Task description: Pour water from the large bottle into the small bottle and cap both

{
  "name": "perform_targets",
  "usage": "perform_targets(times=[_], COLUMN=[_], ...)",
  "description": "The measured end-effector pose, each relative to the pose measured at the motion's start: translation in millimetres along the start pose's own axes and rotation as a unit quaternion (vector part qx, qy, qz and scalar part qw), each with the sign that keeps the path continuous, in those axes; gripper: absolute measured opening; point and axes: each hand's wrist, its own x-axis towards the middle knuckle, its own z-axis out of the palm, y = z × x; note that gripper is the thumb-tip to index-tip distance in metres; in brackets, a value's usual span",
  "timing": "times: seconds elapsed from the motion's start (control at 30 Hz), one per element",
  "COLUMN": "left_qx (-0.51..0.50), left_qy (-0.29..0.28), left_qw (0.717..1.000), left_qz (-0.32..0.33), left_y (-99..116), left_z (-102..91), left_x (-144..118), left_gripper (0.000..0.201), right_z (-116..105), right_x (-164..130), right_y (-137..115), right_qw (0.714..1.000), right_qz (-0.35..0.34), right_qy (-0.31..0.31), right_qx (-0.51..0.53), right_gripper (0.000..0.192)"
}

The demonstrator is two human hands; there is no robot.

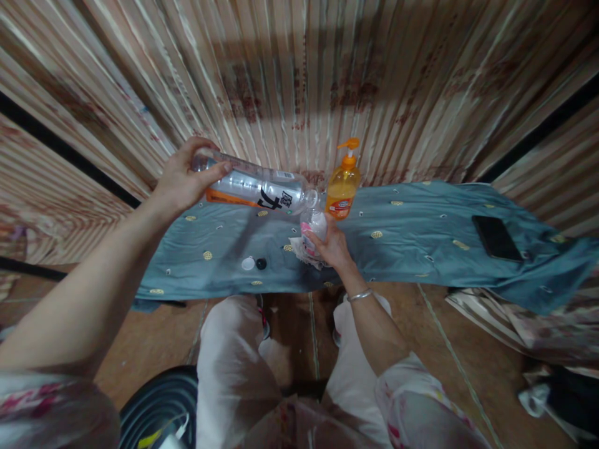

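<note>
Right now my left hand is wrapped around the base end of a large clear plastic bottle, thumb over the top and fingers underneath, clamped firmly on it. I hold that bottle nearly level, tipped slightly downward, with its open neck pointing to my right. The label shows an orange band and a black character on white.

My right hand is closed around a small clear bottle with a pink label, holding it upright just under the big bottle's mouth. The two openings sit very close together; I cannot tell whether they touch. Crumpled paper or wrapping is bunched beneath the small bottle against my fingers. A thin metal bangle circles my right wrist.

Both bottles hang over a blue-grey cloth dotted with small yellow motifs, spread along a low surface in front of me. Just behind the small bottle stands an orange pump dispenser, upright on the cloth. A white cap and a black cap lie side by side on the cloth near its front edge, below the large bottle. Far off to my right, a dark phone lies flat on the cloth.

Behind everything hangs a striped curtain. My knees in pale trousers show below, above a brown floor.
</note>
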Motion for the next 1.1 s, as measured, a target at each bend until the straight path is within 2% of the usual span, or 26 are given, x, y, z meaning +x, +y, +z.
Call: perform_targets(times=[0.2, 0.47, 0.73, 0.93, 1.1], left_qx=[0.010, -0.004, 0.004, 0.001, -0.001], left_qy=[0.000, 0.002, 0.004, 0.000, -0.004], left_qw=[1.000, 1.000, 1.000, 1.000, 1.000], left_qz=[-0.012, -0.004, -0.018, -0.006, 0.002], left_y=[2.5, -4.5, 0.9, 0.1, -0.8], left_z=[0.3, 0.3, 1.0, 1.2, 1.4], left_x=[-1.0, 0.6, -0.1, 0.3, 0.9], left_gripper=[0.089, 0.077, 0.088, 0.083, 0.088], right_z=[0.6, 4.3, 1.7, 0.9, 0.6], right_x=[-0.5, -0.6, -0.4, -0.1, 0.3], right_y=[0.3, 4.9, 2.3, 1.2, 1.7], right_qw=[1.000, 1.000, 1.000, 1.000, 1.000], right_qz=[-0.010, -0.017, -0.017, -0.008, -0.007], right_qy=[0.007, 0.021, 0.012, 0.003, -0.002], right_qx=[0.003, 0.006, 0.007, 0.005, 0.002], right_gripper=[0.065, 0.065, 0.063, 0.064, 0.064])
